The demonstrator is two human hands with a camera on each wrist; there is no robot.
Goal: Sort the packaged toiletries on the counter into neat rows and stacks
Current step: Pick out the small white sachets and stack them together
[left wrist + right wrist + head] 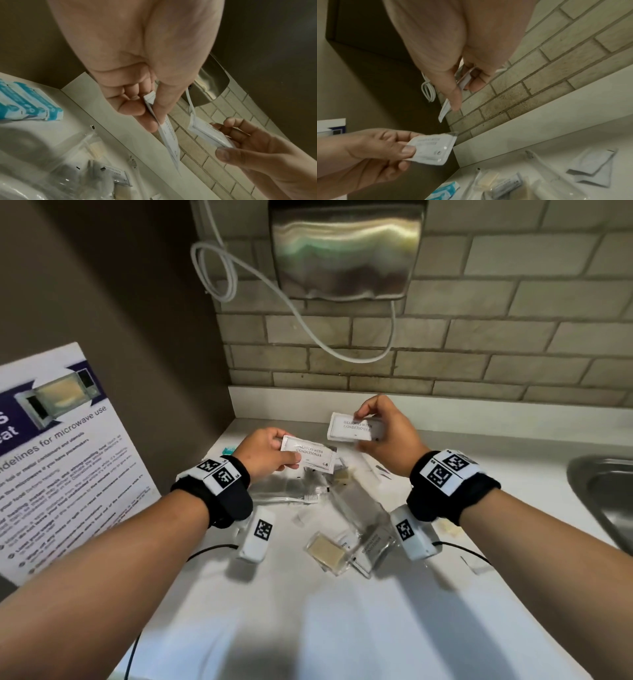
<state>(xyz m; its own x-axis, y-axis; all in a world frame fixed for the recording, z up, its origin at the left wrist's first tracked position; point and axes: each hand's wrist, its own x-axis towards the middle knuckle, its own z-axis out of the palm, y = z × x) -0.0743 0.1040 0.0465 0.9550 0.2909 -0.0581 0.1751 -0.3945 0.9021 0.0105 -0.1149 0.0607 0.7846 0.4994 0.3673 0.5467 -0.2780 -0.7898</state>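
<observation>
Left hand (pixel 263 451) pinches one sachet (pixel 308 454), right hand (pixel 385 433) pinches another (pixel 352 428), both raised over the counter (pixel 342 628), likely to pair like with like

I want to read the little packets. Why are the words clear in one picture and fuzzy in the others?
Head view: bright and sharp, so the sachet in the left hand reads "shampoo with conditioner"; the walls bulge from the wide lens. Left wrist view: dim, and that sachet is seen edge-on. Right wrist view: dim, soft, its print smeared.
</observation>
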